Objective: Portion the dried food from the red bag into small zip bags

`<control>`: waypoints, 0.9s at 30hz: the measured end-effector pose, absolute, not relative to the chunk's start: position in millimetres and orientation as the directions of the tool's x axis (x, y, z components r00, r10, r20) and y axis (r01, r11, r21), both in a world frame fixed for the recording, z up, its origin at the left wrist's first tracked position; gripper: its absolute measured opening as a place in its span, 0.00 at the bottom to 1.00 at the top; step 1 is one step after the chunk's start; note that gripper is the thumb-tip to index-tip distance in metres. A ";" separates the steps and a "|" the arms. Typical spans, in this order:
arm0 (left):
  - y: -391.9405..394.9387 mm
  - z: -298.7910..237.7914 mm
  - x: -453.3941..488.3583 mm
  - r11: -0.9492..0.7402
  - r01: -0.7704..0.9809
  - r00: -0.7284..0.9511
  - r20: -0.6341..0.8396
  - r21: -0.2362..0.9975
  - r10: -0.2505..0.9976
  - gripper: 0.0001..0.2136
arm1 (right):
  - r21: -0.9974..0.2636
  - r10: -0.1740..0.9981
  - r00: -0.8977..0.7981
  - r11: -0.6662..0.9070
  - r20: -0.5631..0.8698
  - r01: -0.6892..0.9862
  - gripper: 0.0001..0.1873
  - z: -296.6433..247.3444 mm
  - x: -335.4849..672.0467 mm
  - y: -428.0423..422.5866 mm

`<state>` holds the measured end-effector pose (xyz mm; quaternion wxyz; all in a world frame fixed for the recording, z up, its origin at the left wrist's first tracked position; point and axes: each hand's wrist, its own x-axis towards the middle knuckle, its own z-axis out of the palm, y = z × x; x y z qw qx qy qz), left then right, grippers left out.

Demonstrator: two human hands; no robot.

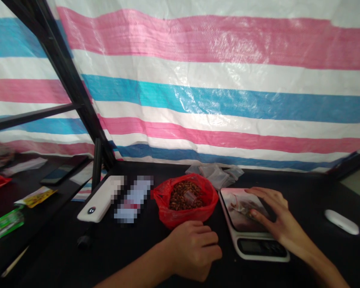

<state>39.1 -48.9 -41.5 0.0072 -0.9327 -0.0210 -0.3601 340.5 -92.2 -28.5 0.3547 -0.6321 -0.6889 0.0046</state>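
My left hand [195, 250] is curled into a fist in front of a red plastic bag [171, 218]. Whatever it may hold is hidden. The bag stands wide open, filled with small brown seeds or beans [180, 192], and a small clear plastic cup [191, 198] lies in them. Over a kitchen scale [235, 224] with a shiny plate, my right hand [276, 212] has its thumb and fingers spread apart. A small clear packet [241, 203] lies on the plate beside the thumb, which appears to touch it. The scale's display [259, 248] is too dark to read.
Clear plastic bags [217, 174] lie behind the red bag. To its left are a blurred-out phone-like object [133, 200] and a white power bank [100, 204]. A white oval case [342, 222] sits at the right. A black metal frame [69, 86] rises left, before striped sheeting [198, 96].
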 end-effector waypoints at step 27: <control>-48.2 -31.8 42.7 -0.339 -0.091 0.203 0.351 0.936 0.914 0.15 | -0.631 0.737 0.034 0.552 0.675 0.545 0.05 2.7 191.9 -68.4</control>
